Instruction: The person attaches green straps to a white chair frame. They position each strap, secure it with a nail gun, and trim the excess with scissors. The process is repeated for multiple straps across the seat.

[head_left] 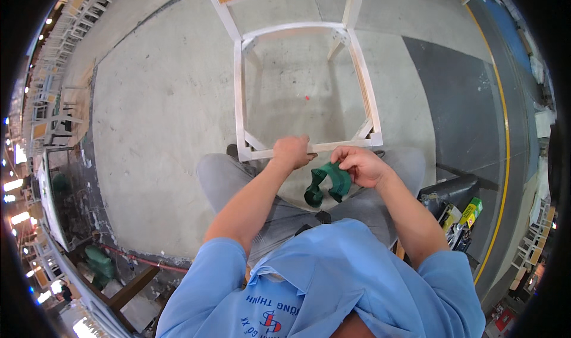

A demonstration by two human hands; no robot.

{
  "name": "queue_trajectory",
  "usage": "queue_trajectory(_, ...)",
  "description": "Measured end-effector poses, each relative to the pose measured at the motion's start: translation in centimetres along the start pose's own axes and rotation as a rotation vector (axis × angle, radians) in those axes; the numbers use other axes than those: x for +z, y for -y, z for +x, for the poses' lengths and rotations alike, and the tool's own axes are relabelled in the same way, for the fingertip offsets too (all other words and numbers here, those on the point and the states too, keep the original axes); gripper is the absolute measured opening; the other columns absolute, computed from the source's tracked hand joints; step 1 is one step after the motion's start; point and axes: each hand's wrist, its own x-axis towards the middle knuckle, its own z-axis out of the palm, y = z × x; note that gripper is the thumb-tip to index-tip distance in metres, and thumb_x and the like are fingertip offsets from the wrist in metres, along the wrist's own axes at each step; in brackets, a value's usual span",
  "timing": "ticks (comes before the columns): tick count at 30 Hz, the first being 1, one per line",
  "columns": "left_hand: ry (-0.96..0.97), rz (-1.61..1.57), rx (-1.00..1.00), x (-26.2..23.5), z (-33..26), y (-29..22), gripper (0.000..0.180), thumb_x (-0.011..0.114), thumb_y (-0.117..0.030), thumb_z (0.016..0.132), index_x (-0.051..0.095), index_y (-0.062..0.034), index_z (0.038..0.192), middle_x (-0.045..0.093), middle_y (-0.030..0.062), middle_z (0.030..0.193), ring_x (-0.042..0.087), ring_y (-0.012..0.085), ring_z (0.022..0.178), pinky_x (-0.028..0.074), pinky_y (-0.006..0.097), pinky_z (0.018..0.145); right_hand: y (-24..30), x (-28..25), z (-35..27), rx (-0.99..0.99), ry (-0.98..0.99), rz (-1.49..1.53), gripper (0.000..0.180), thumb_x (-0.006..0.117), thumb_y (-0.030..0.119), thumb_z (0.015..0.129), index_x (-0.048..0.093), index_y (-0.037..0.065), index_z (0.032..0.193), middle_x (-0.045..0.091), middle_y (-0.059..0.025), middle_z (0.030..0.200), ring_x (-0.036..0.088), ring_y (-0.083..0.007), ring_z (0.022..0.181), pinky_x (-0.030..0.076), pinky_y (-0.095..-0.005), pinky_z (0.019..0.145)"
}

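Left hand (291,152) grasps chair frame (239,94) | right hand (363,166) pinches green strip (339,176)

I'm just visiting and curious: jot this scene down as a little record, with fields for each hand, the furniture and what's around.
Left hand: the left hand is on the chair's front rail
Right hand: the right hand holds a curled green strip
Furniture: a pale chair, its seat opening bare, floor visible through it
Person: seated, blue shirt, grey trousers
Right side: a green and yellow box
Far left: more chairs
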Motion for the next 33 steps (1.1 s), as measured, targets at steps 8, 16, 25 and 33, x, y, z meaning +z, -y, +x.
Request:
queue_trajectory(8, 0.074, -0.239, 0.074, 3.4, -2.5, -3.0, 0.051, 0.070, -0.027, 0.090, 0.067, -0.0136, 0.139, 0.075, 0.0193, 0.125, 0.071, 0.0405, 0.116, 0.057, 0.049, 0.098, 2.3, 4.4, -4.0, -0.421, -0.036, 0.376, 0.023, 0.057, -0.002, 0.098, 0.065, 0.003, 0.120, 0.076, -0.0126, 0.100, 0.079, -0.0239, 0.089, 0.066, -0.0391, 0.081)
queue_trajectory(16, -0.421, -0.862, 0.160, -2.1, -9.5, -2.8, 0.052, 0.071, -0.008, 0.093, 0.060, -0.0036, 0.143, 0.071, 0.0154, 0.132, 0.068, 0.0295, 0.125, 0.052, 0.043, 0.107, 6.2, 8.1, -3.5, -0.523, -0.092, 0.406, 0.020, 0.057, -0.003, 0.101, 0.064, 0.002, 0.119, 0.076, -0.0162, 0.103, 0.079, -0.0244, 0.092, 0.066, -0.0395, 0.085)
queue_trajectory(25, -0.093, -1.237, 0.303, -7.8, -14.5, -4.9, 0.027, 0.076, -0.021, 0.100, 0.073, -0.0020, 0.119, 0.077, 0.0040, 0.108, 0.068, 0.0115, 0.101, 0.054, 0.031, 0.094, 6.1, 11.7, -0.8, -0.564, -0.197, 0.379, 0.027, 0.059, 0.001, 0.102, 0.060, 0.003, 0.128, 0.073, -0.0201, 0.109, 0.074, -0.0304, 0.106, 0.063, -0.0451, 0.092)
queue_trajectory(33, 0.217, -1.620, 0.526, -9.0, -23.7, -1.3, 0.022, 0.065, -0.019, 0.107, 0.068, 0.0008, 0.116, 0.079, 0.0085, 0.099, 0.073, 0.0163, 0.090, 0.057, 0.033, 0.085, 3.5, 7.2, 0.1, -0.538, -0.218, 0.080, 0.026, 0.059, -0.002, 0.096, 0.062, 0.002, 0.122, 0.073, -0.0136, 0.107, 0.073, -0.0251, 0.102, 0.059, -0.0427, 0.097)
